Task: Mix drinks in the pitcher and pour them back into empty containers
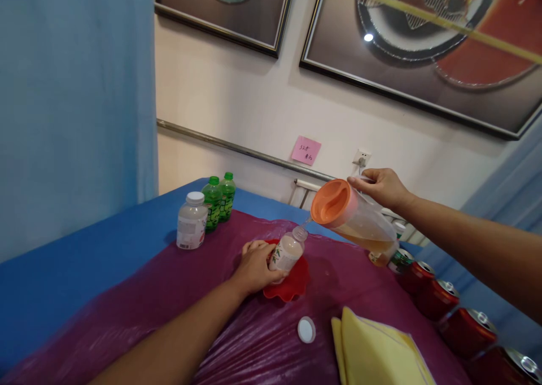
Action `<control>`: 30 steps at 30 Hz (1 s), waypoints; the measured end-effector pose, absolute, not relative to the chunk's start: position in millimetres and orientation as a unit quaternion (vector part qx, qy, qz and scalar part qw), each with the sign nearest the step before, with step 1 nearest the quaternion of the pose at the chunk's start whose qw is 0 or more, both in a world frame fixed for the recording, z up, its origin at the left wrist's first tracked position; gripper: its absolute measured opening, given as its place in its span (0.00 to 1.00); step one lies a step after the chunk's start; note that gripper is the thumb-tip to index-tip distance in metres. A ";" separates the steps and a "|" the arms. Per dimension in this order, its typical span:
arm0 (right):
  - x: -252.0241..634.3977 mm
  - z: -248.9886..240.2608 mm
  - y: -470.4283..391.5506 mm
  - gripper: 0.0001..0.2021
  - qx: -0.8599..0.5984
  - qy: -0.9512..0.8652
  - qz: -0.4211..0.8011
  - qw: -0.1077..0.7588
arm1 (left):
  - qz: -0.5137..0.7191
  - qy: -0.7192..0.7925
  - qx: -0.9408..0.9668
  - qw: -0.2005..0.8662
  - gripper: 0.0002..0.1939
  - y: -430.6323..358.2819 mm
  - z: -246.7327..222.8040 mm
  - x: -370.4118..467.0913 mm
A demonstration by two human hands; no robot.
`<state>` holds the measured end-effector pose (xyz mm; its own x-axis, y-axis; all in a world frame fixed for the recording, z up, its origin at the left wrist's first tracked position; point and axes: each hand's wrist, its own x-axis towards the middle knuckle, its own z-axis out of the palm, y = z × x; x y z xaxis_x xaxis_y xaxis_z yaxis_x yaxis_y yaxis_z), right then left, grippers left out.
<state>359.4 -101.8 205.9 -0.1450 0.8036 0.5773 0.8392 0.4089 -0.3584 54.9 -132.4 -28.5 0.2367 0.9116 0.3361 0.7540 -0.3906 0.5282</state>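
Note:
My left hand is wrapped round a small bottle with a white label, tilted with its open mouth up and to the right. Under the bottle lies a red dish with a wavy rim. My right hand grips the handle of a clear pitcher with an orange lid. The pitcher is tipped left and holds yellowish liquid. A thin stream runs from its spout to the bottle's mouth. A white cap lies on the purple plastic sheet, nearer to me.
At left stand a white-capped bottle and two green bottles. Red cans line the right side, with a green can behind them. A folded yellow cloth lies in front. Blue curtains hang at both sides.

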 end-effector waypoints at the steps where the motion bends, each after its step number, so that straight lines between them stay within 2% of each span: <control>1: 359.6 206.2 -102.2 0.29 -0.544 -0.756 -0.026 0.363 | 0.306 0.538 0.775 0.127 0.37 -132.4 -28.4 54.9; 30: 359.5 212.7 -108.0 0.28 -0.550 -0.746 -0.027 0.374 | 0.300 0.537 0.777 0.129 0.35 -132.6 -27.4 54.7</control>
<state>359.5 -108.0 212.7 -0.1148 0.8011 0.5874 0.8414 0.3928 -0.3712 54.7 -132.6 -27.4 0.2422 0.9130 0.3281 0.7580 -0.3892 0.5233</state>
